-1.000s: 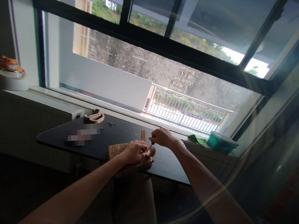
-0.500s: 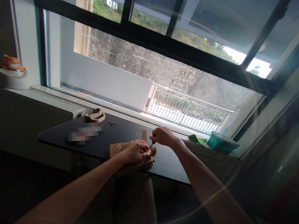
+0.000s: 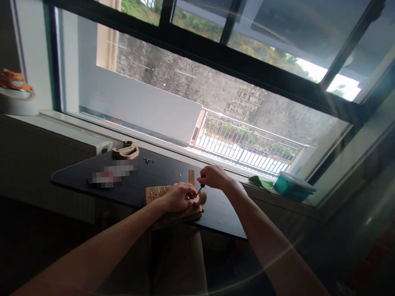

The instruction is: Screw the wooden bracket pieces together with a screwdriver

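My right hand (image 3: 212, 177) is closed round the handle of a screwdriver (image 3: 200, 190), whose thin shaft slants down to the left. Its tip meets a curved wooden piece (image 3: 203, 198) close to my left fingertips. The fingers of my left hand (image 3: 179, 197) are bent and pressed together on the near side of that piece; their exact grip is partly hidden. Beneath them lies a rough, ridged brown block (image 3: 155, 193) at the table's front edge. A flat wooden strip (image 3: 191, 177) stands up just behind the hands.
On the dark table (image 3: 82, 171) are a curved wooden part (image 3: 126, 150), several small screws (image 3: 148, 160) and a blurred-out item (image 3: 113, 174). A radiator (image 3: 67, 132) is at left. On the sill sit a teal box (image 3: 294, 187) and a green leaf-shaped thing (image 3: 260, 183).
My right hand has shifted slightly up and left with the screwdriver, its tip still at the wooden piece. My left hand stays almost in place; the view has tilted a little.
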`<state>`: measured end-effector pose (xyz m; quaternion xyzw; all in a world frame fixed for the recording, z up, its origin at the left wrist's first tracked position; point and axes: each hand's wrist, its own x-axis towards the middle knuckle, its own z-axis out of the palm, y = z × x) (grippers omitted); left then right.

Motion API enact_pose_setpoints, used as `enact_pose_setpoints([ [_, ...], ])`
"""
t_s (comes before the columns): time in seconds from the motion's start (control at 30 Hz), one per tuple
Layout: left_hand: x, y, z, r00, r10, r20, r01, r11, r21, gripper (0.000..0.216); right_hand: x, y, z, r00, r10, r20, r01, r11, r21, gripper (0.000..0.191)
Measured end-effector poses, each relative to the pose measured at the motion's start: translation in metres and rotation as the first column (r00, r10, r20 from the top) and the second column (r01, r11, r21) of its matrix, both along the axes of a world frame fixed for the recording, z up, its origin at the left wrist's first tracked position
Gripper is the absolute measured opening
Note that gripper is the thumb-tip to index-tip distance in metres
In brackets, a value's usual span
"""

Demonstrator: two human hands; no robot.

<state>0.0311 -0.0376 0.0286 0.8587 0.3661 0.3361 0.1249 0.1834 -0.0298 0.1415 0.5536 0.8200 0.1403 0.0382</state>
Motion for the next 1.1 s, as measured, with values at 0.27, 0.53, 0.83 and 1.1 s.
enact_pose_setpoints([
  [0.27,0.000,0.000,0.002,1.000,0.001,-0.003,-0.001,1.000,-0.013,0.013,-0.010,-0.011,-0.001,1.000,-0.003,0.007,0.003,1.000,-0.005,0.023],
  [0.53,-0.001,-0.002,0.005,1.000,0.020,-0.022,-0.021,0.998,-0.053,0.019,0.005,-0.012,0.005,0.999,0.049,0.016,-0.047,0.994,-0.095,0.026],
  [0.83,0.001,0.003,-0.002,1.000,0.023,0.008,-0.022,0.998,-0.066,0.015,-0.029,-0.004,-0.003,0.998,-0.053,0.037,0.053,0.999,0.007,0.029],
  [1.1,0.012,0.005,0.002,0.992,0.128,-0.010,-0.128,0.985,-0.114,0.017,-0.030,0.003,-0.003,0.932,-0.362,-0.019,0.362,0.932,-0.004,0.029],
])
